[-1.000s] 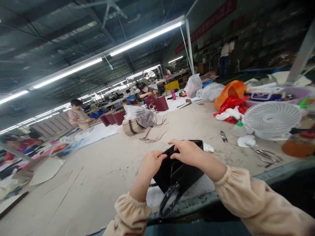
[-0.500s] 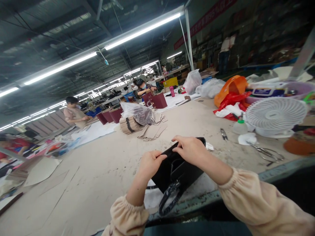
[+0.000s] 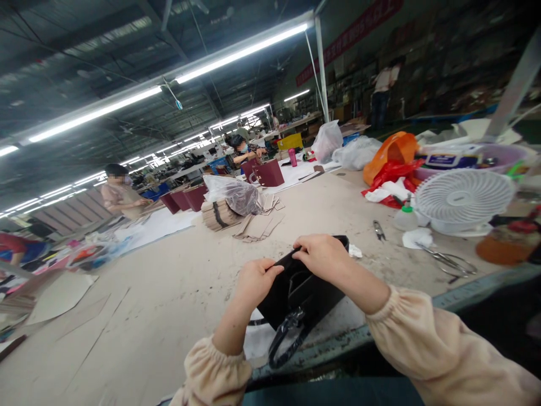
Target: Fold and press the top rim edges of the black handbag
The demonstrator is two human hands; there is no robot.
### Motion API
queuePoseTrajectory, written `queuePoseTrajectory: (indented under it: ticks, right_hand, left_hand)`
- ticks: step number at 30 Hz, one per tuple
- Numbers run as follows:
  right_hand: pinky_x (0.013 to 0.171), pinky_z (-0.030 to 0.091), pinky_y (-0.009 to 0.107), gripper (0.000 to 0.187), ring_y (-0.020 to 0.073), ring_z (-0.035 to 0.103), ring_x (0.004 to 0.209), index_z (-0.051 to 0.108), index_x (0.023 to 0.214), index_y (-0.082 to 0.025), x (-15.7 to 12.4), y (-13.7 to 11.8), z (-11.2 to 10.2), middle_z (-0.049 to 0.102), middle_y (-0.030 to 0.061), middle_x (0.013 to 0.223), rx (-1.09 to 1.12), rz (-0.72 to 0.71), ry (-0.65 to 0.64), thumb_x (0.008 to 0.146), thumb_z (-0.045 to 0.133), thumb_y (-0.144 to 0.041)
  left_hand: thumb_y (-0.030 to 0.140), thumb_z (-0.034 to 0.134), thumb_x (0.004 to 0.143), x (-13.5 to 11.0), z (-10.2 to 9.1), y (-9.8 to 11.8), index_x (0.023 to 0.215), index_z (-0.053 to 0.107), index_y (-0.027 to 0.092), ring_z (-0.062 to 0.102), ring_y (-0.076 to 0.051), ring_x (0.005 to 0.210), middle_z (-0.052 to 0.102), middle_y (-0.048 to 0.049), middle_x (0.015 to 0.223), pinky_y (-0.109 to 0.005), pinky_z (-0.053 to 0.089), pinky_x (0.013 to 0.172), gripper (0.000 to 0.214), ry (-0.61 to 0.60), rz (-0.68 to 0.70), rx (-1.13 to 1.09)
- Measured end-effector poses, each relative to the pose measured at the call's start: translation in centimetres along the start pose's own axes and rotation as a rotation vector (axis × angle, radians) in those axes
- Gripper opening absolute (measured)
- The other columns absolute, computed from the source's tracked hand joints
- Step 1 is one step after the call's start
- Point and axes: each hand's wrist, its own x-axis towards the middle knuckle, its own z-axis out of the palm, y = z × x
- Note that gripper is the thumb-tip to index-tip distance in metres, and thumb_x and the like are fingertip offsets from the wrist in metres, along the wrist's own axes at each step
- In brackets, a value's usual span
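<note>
In the head view, a smooth black bag (image 3: 323,304), boxy and stiff-sided, sits tilted near the front edge of the surface (image 3: 169,293), with a white sheet (image 3: 349,316) under it. Its mouth is open toward the wearer, showing a dark interior with an inner panel. A looped black handle (image 3: 276,348), glossy as if wrapped in clear film, droops over the near side. The left grip (image 3: 256,282) pinches the bag's upper rim between thumb and fingers; the right grip (image 3: 323,256) is closed over the same rim farther right. Both cuffs are gathered, in soft beige cloth.

To the right lie small metal snips (image 3: 379,230), looped scissors (image 3: 454,264), a green-capped translucent bottle (image 3: 406,219) and a round white fan (image 3: 465,194) with spiralling ribs. Behind them are crumpled orange (image 3: 389,155) and red (image 3: 386,176) plastic bags. Ahead are a strapped bundle of tan card (image 3: 217,217), loose card pieces (image 3: 258,225) and maroon boxy bags (image 3: 270,173).

On a red banner (image 3: 350,39), "95%以上" can be read; the fan's badge is too small to make out.

The surface is beige, scuffed and dark-flecked. Long tube lights (image 3: 245,53) cross a large, dim workshop, where other people work farther off.
</note>
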Motion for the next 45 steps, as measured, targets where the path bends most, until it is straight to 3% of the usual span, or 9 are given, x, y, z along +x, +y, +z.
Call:
queuePoseTrajectory:
  ticks: [16,35,41,45]
  right_hand:
    - [0.069,0.042,0.026,0.030,0.0177,0.064,0.082,0.066,0.105,-0.027,-0.5,0.3,0.0,0.072,-0.0003,0.083,0.050,-0.004,-0.006,0.077,0.057,-0.034]
    - [0.065,0.039,0.026,0.017,0.0167,0.062,0.079,0.067,0.087,-0.027,-0.1,-0.1,-0.1,0.070,-0.0006,0.082,0.010,0.035,-0.022,0.078,0.055,-0.035]
    - [0.068,0.040,0.026,0.019,0.0174,0.062,0.083,0.067,0.089,-0.025,0.0,-0.3,-0.3,0.070,0.0014,0.086,0.003,0.046,-0.050,0.079,0.053,-0.034]
    - [0.064,0.038,0.026,0.019,0.0167,0.062,0.081,0.066,0.090,-0.026,-0.2,-0.3,-0.5,0.070,0.0007,0.085,-0.008,0.037,-0.042,0.080,0.051,-0.032]
  left_hand:
    - [0.040,0.050,0.079,0.1,-0.2,0.2,0.067,0.064,0.017,0.044,-0.010,0.054,0.052,0.0029,0.054,-0.022,0.027,0.052,0.029,-0.004,-0.002,0.004]
    - [0.038,0.050,0.079,0.1,-0.5,0.2,0.062,0.060,0.017,0.043,-0.010,0.054,0.049,0.0033,0.054,-0.023,0.025,0.051,0.029,-0.038,0.019,0.068]
    - [0.037,0.055,0.077,0.5,-1.8,2.4,0.075,0.066,0.020,0.050,-0.013,0.061,0.061,0.0014,0.064,-0.024,0.028,0.055,0.020,-0.170,0.105,0.146]
    - [0.035,0.049,0.082,1.4,-0.7,4.0,0.075,0.067,0.019,0.050,-0.013,0.061,0.064,-0.0016,0.068,-0.024,0.029,0.056,0.026,-0.089,0.135,0.184]
